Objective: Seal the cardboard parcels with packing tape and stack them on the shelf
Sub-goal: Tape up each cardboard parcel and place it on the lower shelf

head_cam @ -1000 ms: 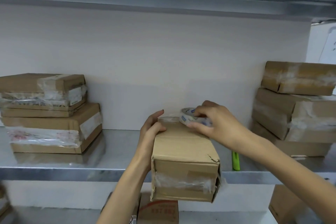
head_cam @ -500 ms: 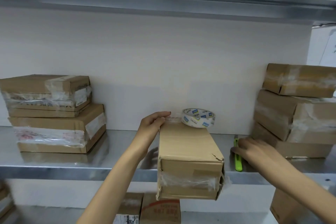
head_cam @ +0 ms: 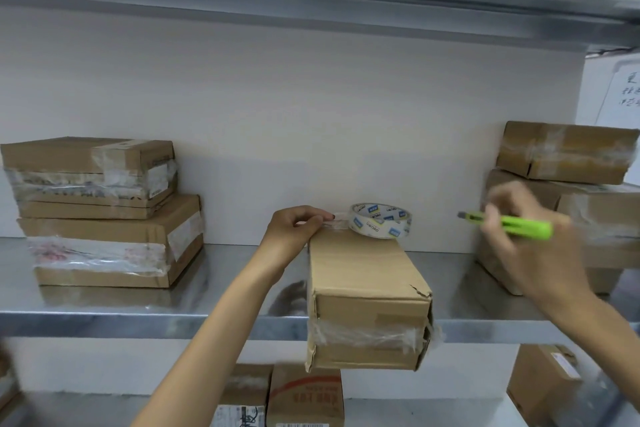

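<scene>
parcel: a long cardboard box lying on the steel shelf, between the left stack and the right stack of sealed boxes. its near end overhangs the shelf's front edge. the near face carries a crinkled band of clear tape, and one top corner is torn.

tape roll: lies flat on the far end of the parcel's top. a short strip of tape runs from the roll toward the left hand.

left hand: fingers curled over the far left top corner of the parcel, pinning the strip against the cardboard.

right hand: motion-blurred, raised to the right of the parcel and well apart from it, fingers wrapped round a green utility knife whose tip points toward the roll.

handling, as judged: the box looks light and fairly stiff, but the worn edges and torn corner suggest the walls give under a hard squeeze. take hold on the long side faces near the middle, not on the torn corner or the slick taped band. the roll sits loose and may slide off if the parcel tilts. the overhang makes the parcel liable to tip forward unless the far end is held down.
</scene>
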